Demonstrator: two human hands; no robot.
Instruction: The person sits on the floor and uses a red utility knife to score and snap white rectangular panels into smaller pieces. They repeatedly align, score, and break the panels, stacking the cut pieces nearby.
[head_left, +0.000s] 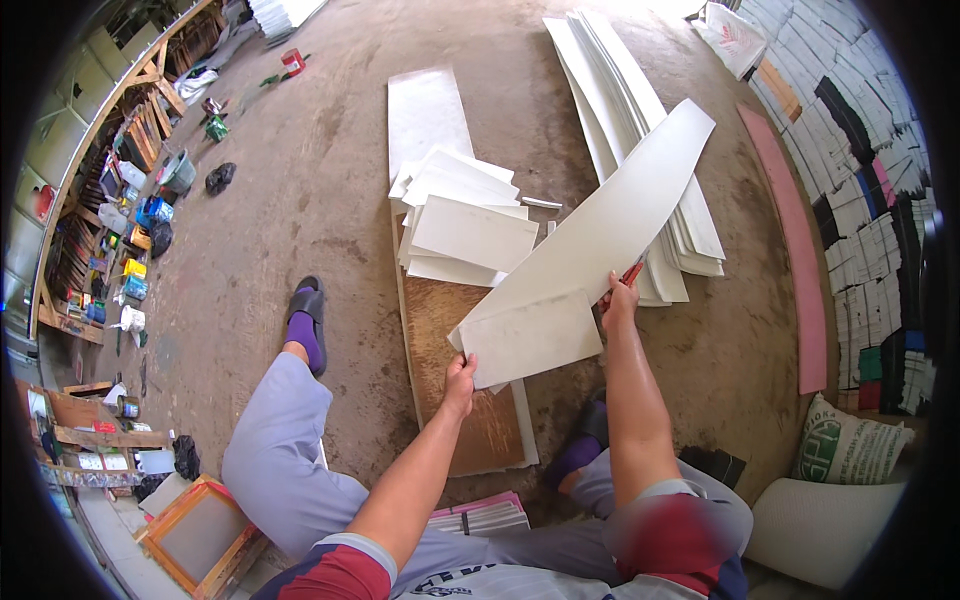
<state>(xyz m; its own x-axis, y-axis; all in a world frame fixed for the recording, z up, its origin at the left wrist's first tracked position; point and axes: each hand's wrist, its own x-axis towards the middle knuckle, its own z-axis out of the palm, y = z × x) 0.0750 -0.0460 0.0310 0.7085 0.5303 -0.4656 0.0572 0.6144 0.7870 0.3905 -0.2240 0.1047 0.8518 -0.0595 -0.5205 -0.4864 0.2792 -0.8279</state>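
Note:
My left hand [461, 384] pinches the near left corner of a small rectangular white sheet [530, 340] together with the end of a long white strip [600, 220]. The small sheet lies on top of the strip, which slants up to the far right and looks thin and flexible. My right hand [620, 300] is closed round a slim red-handled tool [633, 272], right beside the strip's right edge. Its working tip is too small to make out. Below the sheets lies a worn brown board [440, 325], with a loose pile of white rectangles [475, 232] on its far part.
A stack of long white strips [590, 90] lies at the far right. Paint tins and a grey bucket [177, 172] line the left side. Stacked sheets [860, 240], a pink strip [785, 240] and a printed sack [850, 445] stand right. A wood-framed screen [205, 535] sits near left.

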